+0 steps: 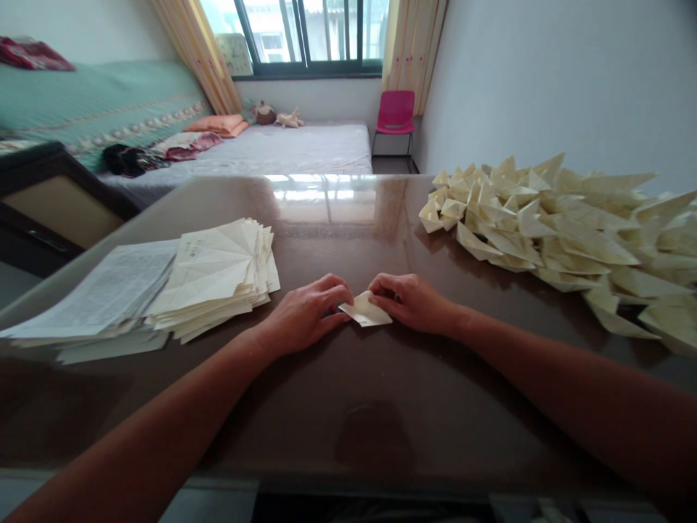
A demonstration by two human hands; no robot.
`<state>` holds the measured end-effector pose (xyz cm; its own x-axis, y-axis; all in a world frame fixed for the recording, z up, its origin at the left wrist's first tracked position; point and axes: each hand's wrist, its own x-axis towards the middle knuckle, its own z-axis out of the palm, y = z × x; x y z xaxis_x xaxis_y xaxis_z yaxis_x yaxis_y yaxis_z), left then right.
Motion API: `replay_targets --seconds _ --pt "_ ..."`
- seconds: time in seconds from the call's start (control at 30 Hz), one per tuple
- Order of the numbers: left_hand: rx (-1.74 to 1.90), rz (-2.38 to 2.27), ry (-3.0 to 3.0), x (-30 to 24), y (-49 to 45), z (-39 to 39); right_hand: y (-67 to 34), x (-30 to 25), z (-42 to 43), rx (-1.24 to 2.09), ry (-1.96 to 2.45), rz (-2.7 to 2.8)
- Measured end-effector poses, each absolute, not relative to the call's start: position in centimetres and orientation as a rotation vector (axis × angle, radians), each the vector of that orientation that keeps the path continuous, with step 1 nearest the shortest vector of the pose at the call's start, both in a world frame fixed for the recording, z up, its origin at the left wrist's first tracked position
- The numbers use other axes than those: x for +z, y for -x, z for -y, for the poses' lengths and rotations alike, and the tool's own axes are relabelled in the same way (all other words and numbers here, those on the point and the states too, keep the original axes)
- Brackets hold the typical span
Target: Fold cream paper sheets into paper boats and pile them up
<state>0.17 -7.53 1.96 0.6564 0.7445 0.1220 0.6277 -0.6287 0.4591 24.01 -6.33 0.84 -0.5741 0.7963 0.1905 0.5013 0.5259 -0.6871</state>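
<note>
A small folded piece of cream paper (366,311) lies between my hands near the middle of the brown table. My left hand (309,312) pinches its left corner between thumb and fingers. On the other side, my right hand (409,301) has its fingers closed on the upper right edge of the same paper. The paper looks roughly diamond-shaped and rests on or just above the tabletop; its inner folds are too small to make out.
Creased cream sheets (212,265) are stacked at the left, overlapping a pile of printed paper (103,290). A large heap of folded paper shapes (549,218) covers the table's right side. Beyond the glossy table (327,407) are a bed (305,149) and a pink chair (396,112).
</note>
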Motion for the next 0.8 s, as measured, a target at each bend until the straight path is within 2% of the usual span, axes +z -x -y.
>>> replay_targets --seconds 0.3,0.37,0.47,0.57,0.67,0.8 --pt "0.708 -1.109 -1.985 1.9 -1.5 7.8 -23.8 0.4 6.1 1.269 0.937 2.02" --pt "0.747 -1.102 -1.933 2.0 -1.8 8.0 -23.6 0.5 6.2 1.156 0.995 1.998" --pt "0.776 -1.101 -1.878 2.0 -2.0 8.1 -23.4 1.0 6.9 0.728 1.09 1.977" --pt "0.77 -1.073 -1.788 1.9 -2.1 8.1 -23.3 1.4 7.9 0.424 0.968 2.16" --pt "0.746 -1.024 -1.701 1.8 -2.1 8.1 -23.1 1.4 8.6 0.33 0.858 2.385" --pt "0.71 -0.963 -1.689 1.8 -2.1 8.1 -22.9 1.0 8.6 0.372 0.855 2.389"
